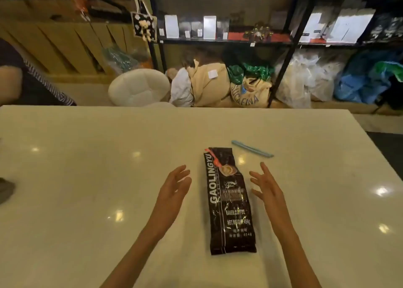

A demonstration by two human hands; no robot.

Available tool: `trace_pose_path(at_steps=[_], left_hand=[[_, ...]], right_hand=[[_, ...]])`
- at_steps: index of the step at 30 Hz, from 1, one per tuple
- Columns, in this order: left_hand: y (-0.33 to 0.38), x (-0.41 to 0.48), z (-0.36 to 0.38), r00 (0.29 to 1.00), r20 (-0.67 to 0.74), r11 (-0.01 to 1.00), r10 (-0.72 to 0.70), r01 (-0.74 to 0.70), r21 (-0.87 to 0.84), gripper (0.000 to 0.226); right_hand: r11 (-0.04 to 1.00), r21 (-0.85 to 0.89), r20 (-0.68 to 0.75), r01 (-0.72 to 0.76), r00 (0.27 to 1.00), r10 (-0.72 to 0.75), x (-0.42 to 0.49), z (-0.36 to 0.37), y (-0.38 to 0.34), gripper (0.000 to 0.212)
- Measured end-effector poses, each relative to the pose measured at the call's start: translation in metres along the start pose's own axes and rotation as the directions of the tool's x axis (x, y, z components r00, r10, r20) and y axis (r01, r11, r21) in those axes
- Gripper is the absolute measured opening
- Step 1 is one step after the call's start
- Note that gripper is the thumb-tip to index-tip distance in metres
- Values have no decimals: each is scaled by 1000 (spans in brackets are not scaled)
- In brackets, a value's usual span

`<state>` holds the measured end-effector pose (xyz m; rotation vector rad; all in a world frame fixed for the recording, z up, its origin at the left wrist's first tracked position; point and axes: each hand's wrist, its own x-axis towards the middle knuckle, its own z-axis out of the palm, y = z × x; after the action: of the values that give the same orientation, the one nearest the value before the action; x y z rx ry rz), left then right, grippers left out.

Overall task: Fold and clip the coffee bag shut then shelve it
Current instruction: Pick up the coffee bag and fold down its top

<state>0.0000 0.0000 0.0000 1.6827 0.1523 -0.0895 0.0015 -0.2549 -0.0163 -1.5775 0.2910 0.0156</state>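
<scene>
I am looking down on a pale, glossy table (pixel 87 178) that is throwing back ceiling-light glints, and beyond its far edge I am seeing black metal shelving (pixel 292 41) carrying white and dark packets, with burlap sacks (pixel 248 91) and plastic bags lying on the floor beneath it and a white round stool (pixel 139 87) standing close to the table's far side. Both of my grips are hanging just over the table with nothing in them: the left hand (pixel 174 185) is spreading its fingers wide, palm turned inward, and the right hand (pixel 267 185) is mirroring it, equally wide. The coffee bag (pixel 230 202) is lying flat between the two grips, apart from both, a little nearer the right one. Its long axis is running away from me and toward me, tilting slightly, with the crimped bottom seam toward my body and the top end, marked by an orange-red tag, pointing toward the shelving and reaching just past my fingertips. The light blue clip (pixel 251 148) is lying on the table beyond the right grip, near the bag's far end, angled diagonally and touching neither the bag nor a hand.
</scene>
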Motion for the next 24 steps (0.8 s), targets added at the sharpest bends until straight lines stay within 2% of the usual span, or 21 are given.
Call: trace_pose_path(at_steps=[2,4,6,7,10,13,16,20,24], left_hand=[[-2,2,13,998,25,993,-66,63,95,36],[-2,2,26,984,125,985,-126,109,133,23],[5,6,37,970,205,991,-127,117,63,11],[10,9,39,972,217,996,-88,86,16,8],[31,14,43,972,204,990,112,-92,-106,8],[43,17,43,944,182,961,276,-271,-52,17],[43,19,39,926,172,938,336,-346,35,25],[39,20,31,905,153,911,398,-410,53,15],[33,20,28,908,118,911,402,-410,51,11]], right_hand=[[992,-113,-31,-53,998,49,-3,1,6,63],[973,-212,-17,-94,996,92,-9,4,12,37],[982,-169,-15,-86,996,84,-10,13,10,10],[992,-113,-19,-48,999,46,-11,17,7,6],[993,-8,-22,114,993,-114,-14,20,-9,15],[973,-93,-8,213,977,-215,-15,19,-18,25],[941,-213,-10,265,962,-273,-14,17,-22,29],[861,-333,21,385,915,-402,-15,12,-24,43],[851,-340,3,400,905,-425,-10,11,-18,30]])
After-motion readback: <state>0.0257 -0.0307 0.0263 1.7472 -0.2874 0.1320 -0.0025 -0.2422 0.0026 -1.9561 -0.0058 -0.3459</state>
